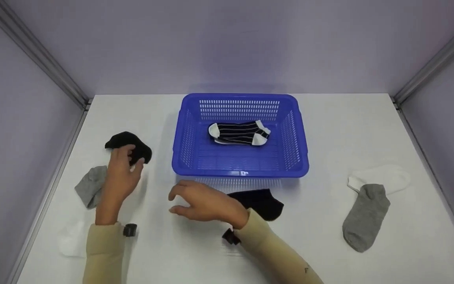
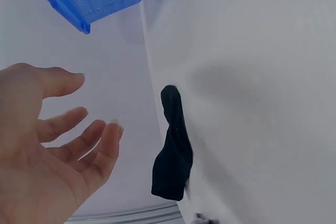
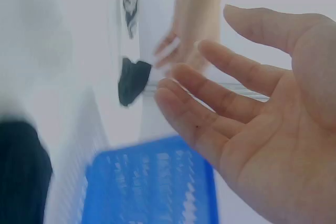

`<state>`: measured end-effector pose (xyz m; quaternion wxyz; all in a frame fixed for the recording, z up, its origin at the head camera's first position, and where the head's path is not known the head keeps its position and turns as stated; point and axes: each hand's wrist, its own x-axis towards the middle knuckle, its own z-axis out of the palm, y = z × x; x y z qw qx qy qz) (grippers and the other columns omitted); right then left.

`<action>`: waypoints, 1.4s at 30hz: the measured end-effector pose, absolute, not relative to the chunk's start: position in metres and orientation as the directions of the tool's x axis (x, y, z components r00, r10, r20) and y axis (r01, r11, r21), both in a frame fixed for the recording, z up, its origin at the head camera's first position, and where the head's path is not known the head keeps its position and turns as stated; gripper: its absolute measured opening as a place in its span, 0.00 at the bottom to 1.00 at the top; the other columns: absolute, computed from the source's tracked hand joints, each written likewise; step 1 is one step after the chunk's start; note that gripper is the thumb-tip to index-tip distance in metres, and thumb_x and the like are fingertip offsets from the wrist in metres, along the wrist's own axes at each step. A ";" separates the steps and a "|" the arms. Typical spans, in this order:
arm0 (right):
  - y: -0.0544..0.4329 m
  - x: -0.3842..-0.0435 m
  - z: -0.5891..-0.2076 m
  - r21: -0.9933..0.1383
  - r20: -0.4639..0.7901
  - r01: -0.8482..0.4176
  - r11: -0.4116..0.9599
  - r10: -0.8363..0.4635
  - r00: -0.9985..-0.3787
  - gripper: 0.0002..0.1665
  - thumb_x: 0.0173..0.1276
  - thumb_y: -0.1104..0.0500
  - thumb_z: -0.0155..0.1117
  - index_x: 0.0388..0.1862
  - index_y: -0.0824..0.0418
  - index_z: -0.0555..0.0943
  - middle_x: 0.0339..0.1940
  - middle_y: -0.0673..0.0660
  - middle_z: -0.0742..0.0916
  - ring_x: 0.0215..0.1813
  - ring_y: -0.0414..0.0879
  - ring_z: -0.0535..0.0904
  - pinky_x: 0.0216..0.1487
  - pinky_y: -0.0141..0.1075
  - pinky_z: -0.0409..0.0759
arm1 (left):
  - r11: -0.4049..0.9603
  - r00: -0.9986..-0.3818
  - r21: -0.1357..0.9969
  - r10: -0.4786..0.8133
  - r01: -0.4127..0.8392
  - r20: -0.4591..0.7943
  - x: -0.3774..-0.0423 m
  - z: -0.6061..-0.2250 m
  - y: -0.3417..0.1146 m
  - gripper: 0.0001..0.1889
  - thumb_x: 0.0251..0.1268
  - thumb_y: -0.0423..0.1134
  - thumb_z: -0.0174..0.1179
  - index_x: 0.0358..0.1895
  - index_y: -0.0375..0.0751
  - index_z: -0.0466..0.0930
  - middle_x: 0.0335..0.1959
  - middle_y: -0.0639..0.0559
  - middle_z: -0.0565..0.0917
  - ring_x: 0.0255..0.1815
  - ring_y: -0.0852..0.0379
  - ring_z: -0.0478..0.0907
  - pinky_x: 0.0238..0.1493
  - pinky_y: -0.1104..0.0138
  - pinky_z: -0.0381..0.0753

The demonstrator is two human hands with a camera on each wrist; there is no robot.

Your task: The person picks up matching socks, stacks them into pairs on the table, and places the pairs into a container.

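My left hand (image 1: 123, 173) hovers over a black sock (image 1: 142, 152) at the left of the table. In the left wrist view its fingers are loosely bent and apart from that black sock (image 2: 176, 150), holding nothing. My right hand (image 1: 199, 201) is in front of the blue basket, thumb and fingers spread with nothing between them. Another black sock (image 1: 262, 203) lies by the right wrist, partly hidden behind it. Inside the blue basket (image 1: 240, 173) lie black-and-white striped socks (image 1: 238, 133).
A grey sock (image 1: 91, 187) and a white sock (image 1: 71, 238) lie at the left, both partly covered by the left arm. On the right a grey sock (image 1: 367, 217) overlaps a white sock (image 1: 392, 177). Walls (image 1: 242, 47) enclose the table's back and sides.
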<state>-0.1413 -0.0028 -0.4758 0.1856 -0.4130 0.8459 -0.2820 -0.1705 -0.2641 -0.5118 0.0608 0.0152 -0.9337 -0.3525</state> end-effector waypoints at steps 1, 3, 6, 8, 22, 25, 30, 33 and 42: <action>-0.010 -0.143 -0.477 -0.645 -0.077 -0.585 0.492 -0.804 -0.590 0.19 0.80 0.50 0.63 0.61 0.59 0.84 0.58 0.54 0.88 0.59 0.44 0.84 0.62 0.32 0.82 | 0.755 -0.989 0.656 -0.089 0.011 0.120 -0.174 -0.510 -0.269 0.26 0.78 0.35 0.56 0.72 0.24 0.66 0.67 0.24 0.68 0.68 0.30 0.70 0.67 0.41 0.74; -0.026 -0.149 -0.479 -0.665 -0.067 -0.568 0.484 -0.797 -0.601 0.18 0.80 0.51 0.63 0.61 0.59 0.84 0.58 0.54 0.88 0.59 0.44 0.84 0.62 0.31 0.81 | 0.766 -0.981 0.643 -0.124 0.000 0.148 -0.183 -0.508 -0.279 0.25 0.78 0.34 0.56 0.70 0.23 0.68 0.68 0.23 0.67 0.70 0.28 0.67 0.69 0.38 0.71; -0.048 -0.158 -0.481 -0.689 -0.052 -0.538 0.486 -0.773 -0.632 0.18 0.80 0.53 0.62 0.63 0.60 0.82 0.60 0.55 0.87 0.60 0.45 0.84 0.62 0.31 0.81 | 0.781 -0.974 0.623 -0.167 -0.037 0.152 -0.199 -0.510 -0.293 0.23 0.78 0.35 0.56 0.68 0.23 0.71 0.69 0.22 0.67 0.71 0.25 0.63 0.70 0.36 0.68; -0.064 -0.163 -0.483 -0.704 -0.052 -0.514 0.490 -0.758 -0.651 0.19 0.80 0.54 0.62 0.64 0.61 0.81 0.62 0.57 0.87 0.62 0.45 0.83 0.63 0.32 0.80 | 0.794 -0.975 0.604 -0.184 -0.071 0.128 -0.209 -0.513 -0.302 0.23 0.78 0.37 0.55 0.67 0.23 0.72 0.69 0.20 0.66 0.70 0.23 0.62 0.69 0.35 0.67; -0.133 -0.198 -0.514 -0.586 -0.161 -0.430 0.687 -0.619 -0.769 0.35 0.79 0.54 0.61 0.79 0.66 0.67 0.81 0.61 0.71 0.82 0.51 0.68 0.82 0.36 0.65 | 0.810 -0.975 0.555 -0.222 -0.191 -0.011 -0.235 -0.532 -0.322 0.27 0.80 0.39 0.52 0.72 0.21 0.68 0.69 0.19 0.72 0.71 0.21 0.66 0.74 0.36 0.66; -0.126 -0.202 -0.527 -0.553 -0.169 -0.426 0.716 -0.597 -0.784 0.36 0.77 0.56 0.63 0.78 0.69 0.68 0.80 0.64 0.72 0.81 0.54 0.68 0.83 0.37 0.64 | 0.819 -0.983 0.546 -0.180 -0.175 -0.046 -0.229 -0.535 -0.312 0.25 0.79 0.37 0.52 0.70 0.21 0.69 0.65 0.21 0.76 0.68 0.23 0.72 0.69 0.37 0.73; -0.120 -0.207 -0.530 -0.557 -0.137 -0.395 0.731 -0.550 -0.824 0.22 0.76 0.54 0.64 0.62 0.64 0.80 0.63 0.62 0.83 0.66 0.55 0.79 0.69 0.40 0.76 | 0.820 -0.981 0.540 -0.138 -0.190 -0.134 -0.215 -0.521 -0.304 0.29 0.81 0.42 0.52 0.72 0.22 0.65 0.58 0.21 0.79 0.57 0.28 0.80 0.57 0.40 0.80; -0.122 -0.206 -0.531 -0.547 -0.095 -0.348 0.762 -0.469 -0.878 0.22 0.77 0.53 0.63 0.64 0.62 0.78 0.64 0.62 0.80 0.66 0.54 0.77 0.69 0.41 0.75 | 0.835 -0.979 0.513 -0.152 -0.201 -0.137 -0.212 -0.512 -0.303 0.29 0.83 0.45 0.49 0.72 0.23 0.66 0.60 0.19 0.75 0.58 0.25 0.78 0.57 0.38 0.79; -0.126 -0.202 -0.549 -0.534 -0.064 -0.422 0.733 -0.533 -0.844 0.35 0.79 0.60 0.61 0.81 0.63 0.64 0.81 0.61 0.70 0.84 0.54 0.63 0.85 0.40 0.60 | 0.925 -0.997 0.372 0.083 0.079 0.006 -0.200 -0.522 -0.317 0.33 0.64 0.15 0.55 0.71 0.40 0.76 0.76 0.31 0.68 0.69 0.23 0.71 0.59 0.36 0.79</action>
